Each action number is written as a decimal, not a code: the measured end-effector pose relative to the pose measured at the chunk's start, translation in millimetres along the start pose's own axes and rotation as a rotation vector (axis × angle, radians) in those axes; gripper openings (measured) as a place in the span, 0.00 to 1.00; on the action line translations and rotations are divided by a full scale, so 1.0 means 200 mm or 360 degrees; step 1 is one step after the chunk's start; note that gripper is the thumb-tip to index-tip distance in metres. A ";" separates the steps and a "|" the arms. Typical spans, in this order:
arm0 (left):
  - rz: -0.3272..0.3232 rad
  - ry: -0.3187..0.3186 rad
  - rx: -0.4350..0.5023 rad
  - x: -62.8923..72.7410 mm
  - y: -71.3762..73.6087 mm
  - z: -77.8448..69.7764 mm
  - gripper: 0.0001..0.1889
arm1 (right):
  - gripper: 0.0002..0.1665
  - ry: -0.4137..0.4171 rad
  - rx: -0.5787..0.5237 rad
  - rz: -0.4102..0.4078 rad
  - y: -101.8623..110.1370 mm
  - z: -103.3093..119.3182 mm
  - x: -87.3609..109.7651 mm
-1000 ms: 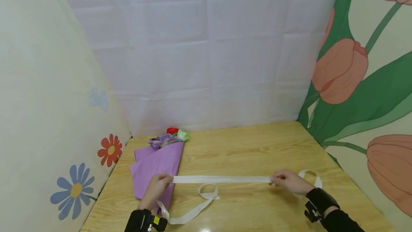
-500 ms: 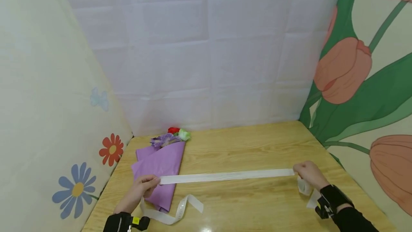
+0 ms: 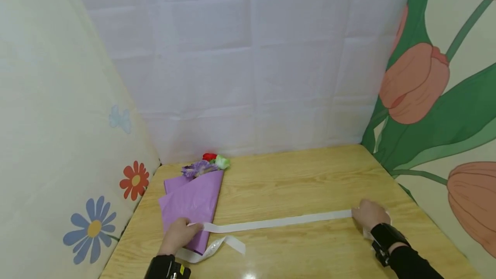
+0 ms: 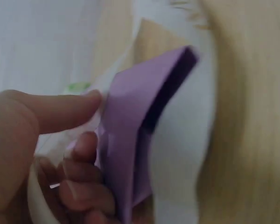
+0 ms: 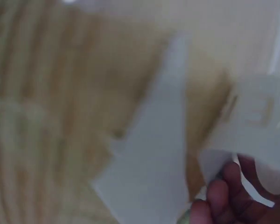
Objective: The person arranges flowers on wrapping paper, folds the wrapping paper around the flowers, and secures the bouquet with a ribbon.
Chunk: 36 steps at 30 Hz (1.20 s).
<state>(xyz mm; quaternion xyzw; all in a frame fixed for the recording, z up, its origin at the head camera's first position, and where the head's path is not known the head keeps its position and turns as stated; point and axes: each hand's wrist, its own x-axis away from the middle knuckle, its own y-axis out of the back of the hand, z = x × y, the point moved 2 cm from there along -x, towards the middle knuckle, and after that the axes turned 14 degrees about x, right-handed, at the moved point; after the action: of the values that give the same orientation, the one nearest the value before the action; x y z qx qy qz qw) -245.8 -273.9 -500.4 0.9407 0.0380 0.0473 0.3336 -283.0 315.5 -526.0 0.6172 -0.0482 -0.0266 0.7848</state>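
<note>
A long white ribbon (image 3: 279, 221) stretches low across the table between both hands, rippled near its left end. My left hand (image 3: 180, 234) pinches that end over the lower part of a bouquet in purple wrapping paper (image 3: 191, 201). In the left wrist view, the folded end of the wrap (image 4: 135, 98) shows beside the thumb and curled fingers. My right hand (image 3: 370, 214) grips the ribbon's other end down by the table, its fingers mostly hidden in the head view. In the right wrist view, curled fingers (image 5: 219, 196) hold white ribbon with gold print (image 5: 256, 112).
Red (image 3: 209, 157), pale green (image 3: 222, 162) and purple (image 3: 199, 168) flowers top the bouquet at the back left. A loose ribbon tail (image 3: 211, 251) curls in front of the wrap. A white cloth (image 3: 248, 76) hangs behind the wooden table (image 3: 294, 175).
My hands have drawn apart, lengthening the ribbon between them. Since then both have lowered, the left shifting slightly right, and the ribbon has slackened near the left hand.
</note>
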 end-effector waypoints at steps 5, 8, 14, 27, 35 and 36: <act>-0.0065 0.0128 -0.0180 0.03 -0.04 -0.01 0.27 | 0.17 0.0074 0.0147 -0.0211 0.00 0.05 0.01; -0.0178 0.0104 -0.0278 0.02 -0.01 -0.05 0.30 | 0.26 0.0120 0.0210 -0.0279 0.06 0.16 0.01; -0.0317 -0.0134 -0.0364 0.00 0.02 -0.08 0.20 | 0.23 0.0340 -0.0261 -0.0077 0.11 0.61 -0.03; -0.0428 0.0340 -0.0227 0.03 -0.03 0.02 0.36 | 0.26 0.0272 -0.1462 0.0778 -0.31 1.60 0.05; -0.0421 0.0240 -0.0310 0.07 -0.05 0.00 0.35 | 0.32 0.0017 -0.1959 0.1095 -0.43 1.96 0.15; -0.0421 0.0227 -0.0322 0.07 -0.05 0.00 0.35 | 0.30 0.0005 -0.1958 0.1088 -0.44 1.98 0.15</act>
<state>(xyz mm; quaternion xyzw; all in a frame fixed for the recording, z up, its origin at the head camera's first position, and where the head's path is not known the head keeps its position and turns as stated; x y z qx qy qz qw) -232.6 -264.5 -505.6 0.8835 0.1799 0.0732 0.4263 -294.2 -91.8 -517.1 0.0117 -0.2144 0.2000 0.9560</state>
